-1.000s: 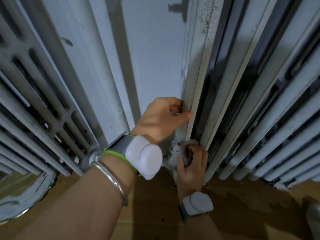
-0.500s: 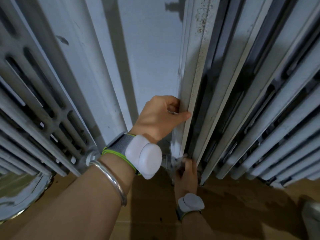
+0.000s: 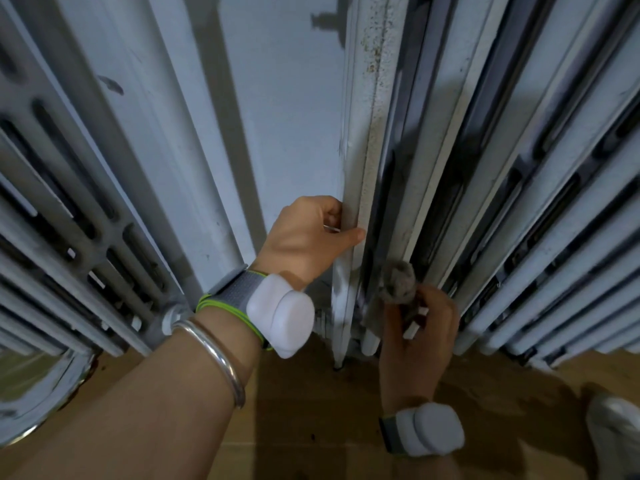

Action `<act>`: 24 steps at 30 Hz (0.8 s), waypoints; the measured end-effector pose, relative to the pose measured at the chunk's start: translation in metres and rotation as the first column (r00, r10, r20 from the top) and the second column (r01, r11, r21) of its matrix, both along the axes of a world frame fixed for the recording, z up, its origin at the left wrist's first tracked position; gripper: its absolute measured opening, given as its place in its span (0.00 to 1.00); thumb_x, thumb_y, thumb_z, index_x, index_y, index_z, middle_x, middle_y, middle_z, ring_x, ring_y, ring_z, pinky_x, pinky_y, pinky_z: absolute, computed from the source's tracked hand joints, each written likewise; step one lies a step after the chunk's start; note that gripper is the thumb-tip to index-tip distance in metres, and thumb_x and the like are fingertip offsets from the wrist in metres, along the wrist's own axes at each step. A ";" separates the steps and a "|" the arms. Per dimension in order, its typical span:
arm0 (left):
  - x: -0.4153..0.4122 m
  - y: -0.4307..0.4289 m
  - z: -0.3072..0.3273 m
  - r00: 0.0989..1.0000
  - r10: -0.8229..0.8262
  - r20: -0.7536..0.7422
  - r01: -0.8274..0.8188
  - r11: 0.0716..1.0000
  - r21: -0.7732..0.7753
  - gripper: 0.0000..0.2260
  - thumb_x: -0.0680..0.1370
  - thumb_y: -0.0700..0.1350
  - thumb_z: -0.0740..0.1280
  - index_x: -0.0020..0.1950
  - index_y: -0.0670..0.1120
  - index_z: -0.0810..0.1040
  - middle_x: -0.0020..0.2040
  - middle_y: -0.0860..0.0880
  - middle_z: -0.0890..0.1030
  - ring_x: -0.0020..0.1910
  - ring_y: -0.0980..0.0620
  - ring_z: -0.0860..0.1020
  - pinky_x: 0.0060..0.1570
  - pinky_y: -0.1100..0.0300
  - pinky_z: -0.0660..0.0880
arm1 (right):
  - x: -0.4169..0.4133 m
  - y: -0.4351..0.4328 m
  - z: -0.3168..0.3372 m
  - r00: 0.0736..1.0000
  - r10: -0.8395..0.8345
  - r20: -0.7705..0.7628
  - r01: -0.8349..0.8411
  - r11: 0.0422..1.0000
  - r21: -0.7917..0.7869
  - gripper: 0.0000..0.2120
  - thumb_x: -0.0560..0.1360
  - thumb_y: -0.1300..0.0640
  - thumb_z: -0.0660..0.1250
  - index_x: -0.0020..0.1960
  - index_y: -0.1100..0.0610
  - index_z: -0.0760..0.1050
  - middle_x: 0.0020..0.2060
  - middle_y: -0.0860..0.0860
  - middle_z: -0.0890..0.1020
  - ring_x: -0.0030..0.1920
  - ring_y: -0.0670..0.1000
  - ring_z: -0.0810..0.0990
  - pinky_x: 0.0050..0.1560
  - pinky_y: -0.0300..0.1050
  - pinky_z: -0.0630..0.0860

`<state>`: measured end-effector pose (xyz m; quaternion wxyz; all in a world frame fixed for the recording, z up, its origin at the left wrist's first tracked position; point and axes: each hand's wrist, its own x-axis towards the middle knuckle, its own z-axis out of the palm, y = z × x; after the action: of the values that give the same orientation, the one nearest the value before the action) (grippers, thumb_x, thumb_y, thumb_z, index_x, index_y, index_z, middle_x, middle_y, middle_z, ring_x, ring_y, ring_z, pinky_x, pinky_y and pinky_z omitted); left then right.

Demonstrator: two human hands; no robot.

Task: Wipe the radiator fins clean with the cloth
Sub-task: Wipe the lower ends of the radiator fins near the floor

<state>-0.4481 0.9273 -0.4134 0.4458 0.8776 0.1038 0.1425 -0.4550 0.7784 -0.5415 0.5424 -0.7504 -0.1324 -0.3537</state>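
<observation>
Grips the edge of a pale, speckled fin [image 3: 360,161] with the left hand [image 3: 308,237]: thumb laid across the front edge, fingers curled round behind it. Holds a bunched grey cloth [image 3: 398,282] in the right hand [image 3: 420,327], fingers closed round its lower part, the wad poking up above the fingertips. Has the cloth at the dark gap just right of that fin, low down, below and right of the left thumb, near the foot of the radiator [image 3: 519,202]; cannot tell whether it touches metal. Looks steeply down the fins, fanned out to left and right, with dark gaps between them and slotted castings on the left. Shows brown specks on the upper part of the gripped fin. Wears a silver bangle [image 3: 214,355] and a white left unit [image 3: 280,313] on a grey-green strap at the left wrist, a white right unit [image 3: 429,434] at the right wrist. Shows a brown floor [image 3: 304,427] below the radiator, shadowed under the arms
</observation>
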 end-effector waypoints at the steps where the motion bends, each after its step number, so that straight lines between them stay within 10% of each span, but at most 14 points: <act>1: 0.000 0.000 -0.001 1.000 0.000 0.000 0.000 1.000 0.008 0.11 0.72 0.49 0.73 0.46 0.42 0.81 0.44 0.47 0.84 0.45 0.49 0.82 0.51 0.49 0.78 | 0.004 0.000 0.006 0.999 -0.020 0.034 0.020 1.000 0.000 0.11 0.75 0.56 0.64 0.56 0.60 0.72 0.51 0.60 0.74 0.54 0.46 0.70 0.60 0.28 0.65; 13: 0.003 0.004 -0.006 0.999 -0.029 0.027 0.027 0.999 0.045 0.14 0.72 0.50 0.72 0.46 0.39 0.81 0.45 0.44 0.84 0.45 0.47 0.82 0.51 0.46 0.78 | 0.030 0.002 -0.061 1.000 -0.009 -0.009 0.006 0.958 -0.285 0.15 0.69 0.68 0.71 0.54 0.59 0.75 0.56 0.55 0.68 0.54 0.59 0.72 0.59 0.48 0.72; 19: 0.002 0.001 -0.004 0.999 -0.027 0.035 0.026 0.999 0.040 0.11 0.73 0.49 0.72 0.46 0.41 0.82 0.44 0.46 0.84 0.45 0.50 0.82 0.51 0.49 0.79 | 0.023 -0.015 -0.133 0.943 0.016 -0.331 -0.153 0.907 -0.393 0.20 0.65 0.72 0.74 0.55 0.61 0.77 0.55 0.57 0.72 0.50 0.64 0.77 0.51 0.56 0.79; 24: 0.003 0.002 -0.005 0.999 -0.030 0.036 0.028 0.998 0.056 0.13 0.73 0.49 0.72 0.47 0.39 0.82 0.45 0.44 0.84 0.46 0.48 0.82 0.51 0.48 0.79 | 0.008 -0.025 -0.144 0.710 -0.029 -0.703 -0.063 0.993 -0.104 0.13 0.74 0.63 0.69 0.58 0.58 0.74 0.51 0.58 0.75 0.48 0.62 0.77 0.49 0.49 0.74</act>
<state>-0.4447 0.9295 -0.4188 0.4253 0.8881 0.0789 0.1551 -0.4469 0.7536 -0.6857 0.5089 -0.8585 0.0561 -0.0278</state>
